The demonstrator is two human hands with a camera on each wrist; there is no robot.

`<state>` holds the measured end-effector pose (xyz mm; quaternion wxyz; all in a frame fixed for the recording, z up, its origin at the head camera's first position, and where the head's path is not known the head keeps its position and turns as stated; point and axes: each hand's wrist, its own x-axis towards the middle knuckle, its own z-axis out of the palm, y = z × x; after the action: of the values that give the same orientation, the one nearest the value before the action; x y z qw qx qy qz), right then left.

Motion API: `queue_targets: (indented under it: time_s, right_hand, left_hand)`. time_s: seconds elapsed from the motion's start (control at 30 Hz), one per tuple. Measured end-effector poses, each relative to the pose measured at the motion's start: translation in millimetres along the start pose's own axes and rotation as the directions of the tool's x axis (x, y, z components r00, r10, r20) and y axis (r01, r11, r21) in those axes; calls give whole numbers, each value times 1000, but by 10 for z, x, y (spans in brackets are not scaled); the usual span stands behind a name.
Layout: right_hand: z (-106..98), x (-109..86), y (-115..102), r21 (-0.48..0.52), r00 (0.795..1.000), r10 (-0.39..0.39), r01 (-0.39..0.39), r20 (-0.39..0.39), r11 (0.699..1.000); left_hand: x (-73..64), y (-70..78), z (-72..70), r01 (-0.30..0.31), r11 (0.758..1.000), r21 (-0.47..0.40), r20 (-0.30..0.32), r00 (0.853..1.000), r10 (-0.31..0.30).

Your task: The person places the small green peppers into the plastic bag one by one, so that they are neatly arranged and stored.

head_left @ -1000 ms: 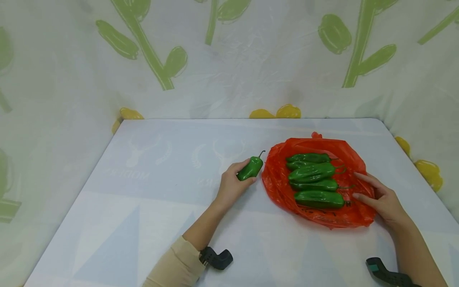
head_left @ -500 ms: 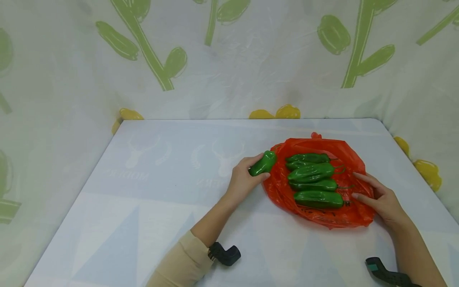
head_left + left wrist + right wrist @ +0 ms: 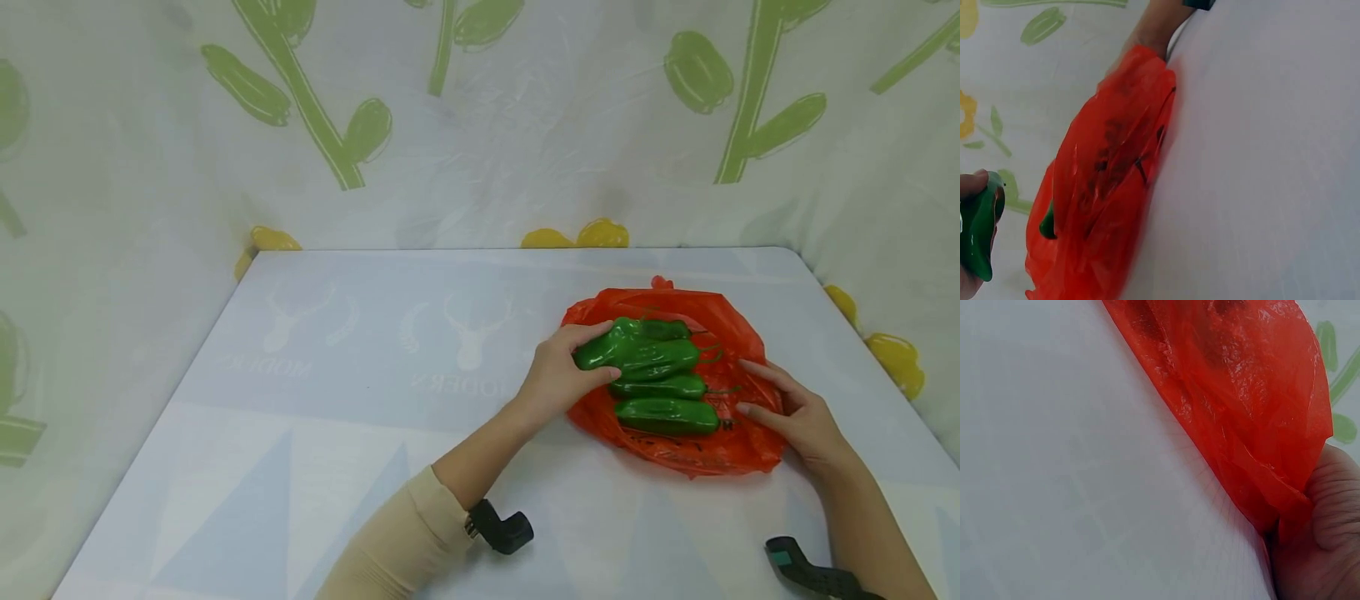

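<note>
My left hand (image 3: 558, 371) holds a green pepper (image 3: 597, 350) between thumb and fingers, above the left part of a red plastic bag (image 3: 592, 417). In the left wrist view the held pepper (image 3: 980, 234) is at the left edge, apart from the bag's outer side (image 3: 1097, 169). Several other green peppers (image 3: 667, 417) lie side by side in the spread bag, stems to the right. My right hand (image 3: 806, 421) grips the bag's right rim, thumb and forefinger reaching over it. The right wrist view has the plastic (image 3: 1247, 425) gathered against this hand (image 3: 1329, 531).
The bag stands on the right half of a pale table (image 3: 300, 467) with a printed pattern. A curtain (image 3: 540, 150) with green plant prints hangs behind and beside it. Black straps with camera mounts (image 3: 502, 529) are on both wrists.
My left hand has carried the pepper rightward, from beside the bag to over it, turning it on the way. The right hand and the bag have stayed in place.
</note>
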<state>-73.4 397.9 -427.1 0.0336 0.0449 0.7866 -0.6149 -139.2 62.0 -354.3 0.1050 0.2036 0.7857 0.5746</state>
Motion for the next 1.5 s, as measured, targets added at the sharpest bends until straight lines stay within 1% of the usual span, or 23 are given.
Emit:
queue_targets:
  time_s: [0.17, 0.33, 0.43, 0.5, 0.57, 0.6, 0.7, 0.83, 0.93, 1.0, 1.17, 1.23, 1.37, 1.5]
  right_hand:
    - [-3, 2, -21, 30, 1000, 31, -31, 7, 999]
    - [9, 4, -34, -19, 1000, 23, -23, 3, 1000]
    - [14, 3, -44, -32, 999, 47, -47, -11, 998]
    - [13, -3, -47, -33, 998, 59, -59, -16, 998]
    - [9, -8, -43, -5, 998, 65, -65, -15, 998]
    - [8, -10, -40, -11, 998, 61, -62, -17, 998]
    - [6, -15, -25, -12, 1000, 26, -26, -11, 1000]
    - [9, -10, -16, -68, 1000, -14, 12, -17, 998]
    - [9, -8, -12, -84, 1000, -19, 18, -19, 996]
    - [7, -8, -10, -71, 1000, -10, 9, -17, 997]
    - [-4, -6, -17, -72, 1000, 19, -20, -15, 997]
    - [-4, -6, -16, -62, 1000, 18, -19, -11, 998]
    - [1, -7, -12, -22, 1000, 3, -3, -2, 1000]
    - [14, -7, -15, 16, 999, -32, 32, 2, 999]
  left_hand:
    - [32, 69, 146, -51, 997, 56, 53, 997, 49]
    - [66, 84, 280, -107, 988, 112, 105, 990, 95]
    - [98, 101, 357, -135, 980, 144, 151, 982, 113]
    - [123, 121, 401, -162, 970, 182, 188, 974, 128]
    - [151, 143, 441, -185, 956, 228, 224, 965, 133]
    - [164, 153, 457, -195, 947, 254, 239, 962, 134]
    - [185, 176, 496, -205, 924, 324, 270, 956, 117]
    - [190, 185, 540, -219, 886, 408, 302, 948, 96]
    - [190, 180, 568, -225, 866, 447, 314, 946, 84]
    - [193, 174, 581, -221, 862, 456, 314, 946, 77]
    - [207, 156, 596, -210, 862, 461, 308, 949, 67]
    - [213, 148, 602, -205, 861, 466, 307, 950, 61]
    - [219, 131, 625, -206, 857, 473, 307, 950, 59]
    - [227, 105, 657, -228, 854, 468, 316, 945, 79]
